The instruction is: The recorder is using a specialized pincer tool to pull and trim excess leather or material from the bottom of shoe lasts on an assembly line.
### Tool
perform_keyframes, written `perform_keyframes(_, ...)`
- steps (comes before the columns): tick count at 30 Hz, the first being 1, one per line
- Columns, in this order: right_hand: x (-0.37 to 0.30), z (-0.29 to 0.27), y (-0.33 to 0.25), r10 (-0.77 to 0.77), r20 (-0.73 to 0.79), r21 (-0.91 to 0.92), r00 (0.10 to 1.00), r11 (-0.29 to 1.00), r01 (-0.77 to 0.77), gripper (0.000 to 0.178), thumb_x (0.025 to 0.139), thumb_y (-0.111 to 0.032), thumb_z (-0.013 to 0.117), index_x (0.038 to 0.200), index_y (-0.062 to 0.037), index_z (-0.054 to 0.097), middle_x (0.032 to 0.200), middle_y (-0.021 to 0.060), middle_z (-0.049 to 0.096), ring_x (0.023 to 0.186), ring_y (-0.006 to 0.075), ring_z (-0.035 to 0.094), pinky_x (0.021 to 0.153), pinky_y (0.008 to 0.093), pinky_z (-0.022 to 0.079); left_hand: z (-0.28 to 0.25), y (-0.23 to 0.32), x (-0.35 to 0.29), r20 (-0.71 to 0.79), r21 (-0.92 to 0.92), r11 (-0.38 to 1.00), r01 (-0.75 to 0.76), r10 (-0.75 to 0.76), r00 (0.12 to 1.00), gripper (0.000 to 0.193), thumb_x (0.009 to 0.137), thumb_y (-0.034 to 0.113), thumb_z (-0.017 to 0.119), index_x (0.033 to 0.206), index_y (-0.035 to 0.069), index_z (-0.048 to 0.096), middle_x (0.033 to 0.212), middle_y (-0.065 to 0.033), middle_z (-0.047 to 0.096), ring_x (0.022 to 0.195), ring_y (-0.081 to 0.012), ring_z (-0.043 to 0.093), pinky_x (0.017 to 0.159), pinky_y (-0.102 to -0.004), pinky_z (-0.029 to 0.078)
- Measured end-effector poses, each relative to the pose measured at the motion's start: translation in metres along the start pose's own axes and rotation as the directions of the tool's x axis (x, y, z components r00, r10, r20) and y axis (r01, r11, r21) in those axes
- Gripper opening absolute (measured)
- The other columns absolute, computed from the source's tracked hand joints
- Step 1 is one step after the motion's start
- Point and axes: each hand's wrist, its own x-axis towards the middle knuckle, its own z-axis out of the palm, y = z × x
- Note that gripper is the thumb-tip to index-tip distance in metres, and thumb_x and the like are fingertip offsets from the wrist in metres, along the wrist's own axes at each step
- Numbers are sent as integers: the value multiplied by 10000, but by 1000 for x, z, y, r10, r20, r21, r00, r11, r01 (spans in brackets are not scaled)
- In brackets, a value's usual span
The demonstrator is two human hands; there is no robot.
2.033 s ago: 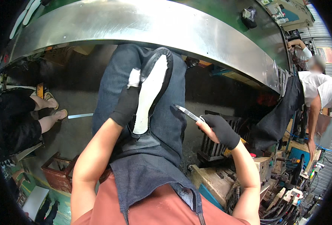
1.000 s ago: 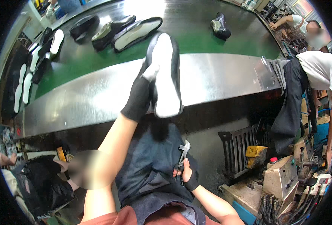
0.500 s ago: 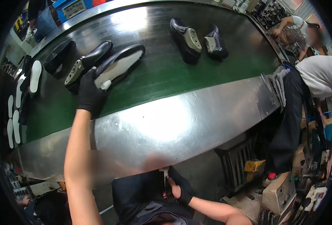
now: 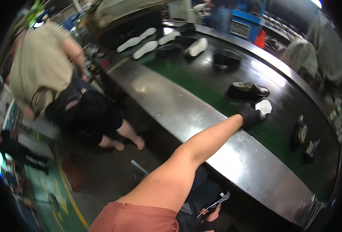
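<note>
My left hand [image 4: 250, 115], in a black glove, reaches over the table's metal edge and grips one end of a black shoe [image 4: 269, 114] whose pale underside faces up. Right beside it lies another black shoe [image 4: 249, 91] with a greenish last in its opening. Low in front of my body, my right hand [image 4: 214, 214] is closed around the handles of metal pliers [image 4: 222, 198] with a curved head. Part of that hand is hidden behind the tool and dark clothing.
White insoles [image 4: 145, 49] and black shoe pieces lie at the table's far left. Two lasted shoes [image 4: 302, 131] stand to the right on the green surface. A metal border [image 4: 171, 98] runs along the near side. A person in a beige shirt [image 4: 43, 65] stands at left.
My view has swung to the left, bringing the standing person and floor in. My left hand still grips the shoe. The pliers in my right hand now show their curved head.
</note>
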Motion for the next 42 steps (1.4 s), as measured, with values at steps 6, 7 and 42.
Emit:
perform_keyframes(6, -40, 4, 13, 17, 12, 122, 1000, 992, -18, 693, 897, -711, 368, 674, -61, 460, 559, 87, 497, 495, 221, 512, 505, 316, 451, -90, -106, -235, -90, -480, 791, -379, 385, 919, 621, 770, 169, 736, 1316, 14, 484, 1116, -111, 606, 1023, -193, 584, 839, -328, 519)
perform_keyframes(7, -51, 11, 18, -6, -10, 105, 1000, 994, 7, 663, 913, -674, 380, 733, -45, 484, 604, 96, 518, 519, 221, 524, 519, 322, 458, -112, -130, -271, -148, -627, 669, -400, 401, 904, 629, 752, 155, 768, 1299, 10, 494, 1155, -120, 594, 1078, -192, 567, 889, -321, 502)
perform_keyframes(42, -152, 147, -66, 131, 518, 141, 845, 962, -235, 465, 1048, -389, 345, 1261, -19, 528, 1052, 124, 629, 869, 178, 629, 859, 305, 515, -60, -105, -331, 160, -472, 854, -220, 329, 931, 655, 971, 579, 362, 914, -3, 659, 921, -99, 669, 877, -176, 616, 846, -327, 473)
